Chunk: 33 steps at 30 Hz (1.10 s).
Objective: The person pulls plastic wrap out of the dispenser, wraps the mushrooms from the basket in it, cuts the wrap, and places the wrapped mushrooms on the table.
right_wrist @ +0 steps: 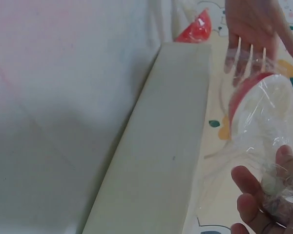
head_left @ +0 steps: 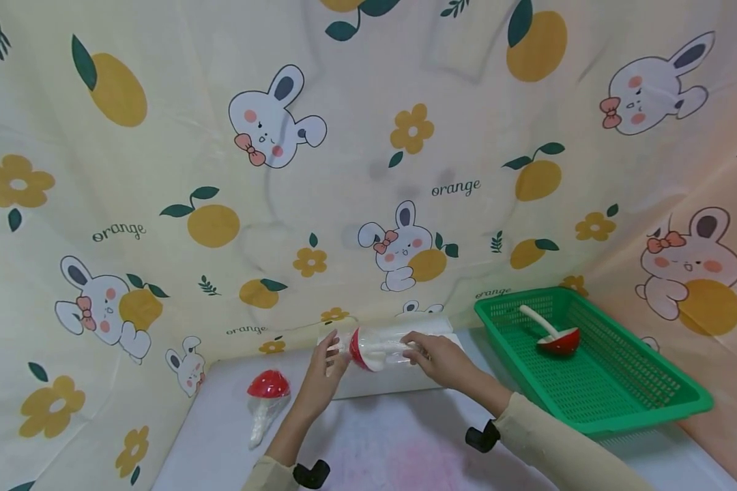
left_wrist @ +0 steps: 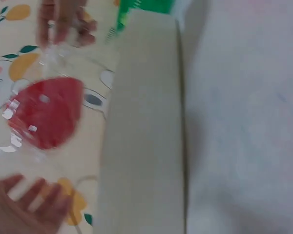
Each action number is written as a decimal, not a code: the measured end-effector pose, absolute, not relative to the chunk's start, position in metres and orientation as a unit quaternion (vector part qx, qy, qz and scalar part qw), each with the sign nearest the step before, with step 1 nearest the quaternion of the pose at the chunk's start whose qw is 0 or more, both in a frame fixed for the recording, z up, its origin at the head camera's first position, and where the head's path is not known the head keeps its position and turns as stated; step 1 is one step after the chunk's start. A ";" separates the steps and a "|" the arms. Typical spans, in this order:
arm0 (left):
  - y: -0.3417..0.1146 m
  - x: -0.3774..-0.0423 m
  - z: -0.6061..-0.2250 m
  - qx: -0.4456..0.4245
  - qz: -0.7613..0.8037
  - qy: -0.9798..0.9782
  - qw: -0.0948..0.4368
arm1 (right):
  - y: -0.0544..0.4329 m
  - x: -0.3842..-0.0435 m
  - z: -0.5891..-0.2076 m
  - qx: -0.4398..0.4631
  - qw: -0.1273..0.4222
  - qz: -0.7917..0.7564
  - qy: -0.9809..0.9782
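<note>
A ladle (head_left: 357, 349) with a red-backed, white-lined bowl hangs level above a long white block, inside clear plastic wrap. My right hand (head_left: 439, 358) grips the wrapped handle end, thumb and fingers curled around it in the right wrist view. Beside the bowl, my left hand (head_left: 325, 375) has its fingers extended, and in the left wrist view they spread apart just below the red bowl (left_wrist: 49, 112). Another red ladle (head_left: 269, 385), wrapped in plastic, lies on the table left of my left forearm.
On the right stands a green plastic basket (head_left: 596, 429). An unwrapped red-and-white ladle (head_left: 559, 341) lies in it. The white block (head_left: 393, 389) stretches across the back of the table (head_left: 399, 457), in front of a patterned cloth backdrop (head_left: 344, 184).
</note>
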State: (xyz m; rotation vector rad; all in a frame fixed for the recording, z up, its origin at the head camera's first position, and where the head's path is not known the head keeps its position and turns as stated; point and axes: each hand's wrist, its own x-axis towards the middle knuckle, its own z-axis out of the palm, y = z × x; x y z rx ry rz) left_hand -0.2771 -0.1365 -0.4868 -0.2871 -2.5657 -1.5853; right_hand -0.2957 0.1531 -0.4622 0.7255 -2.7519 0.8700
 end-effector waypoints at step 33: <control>-0.106 -0.302 -0.473 -0.125 -0.445 -0.872 0.163 | 0.157 -0.306 -0.430 0.256 0.067 0.358 -0.895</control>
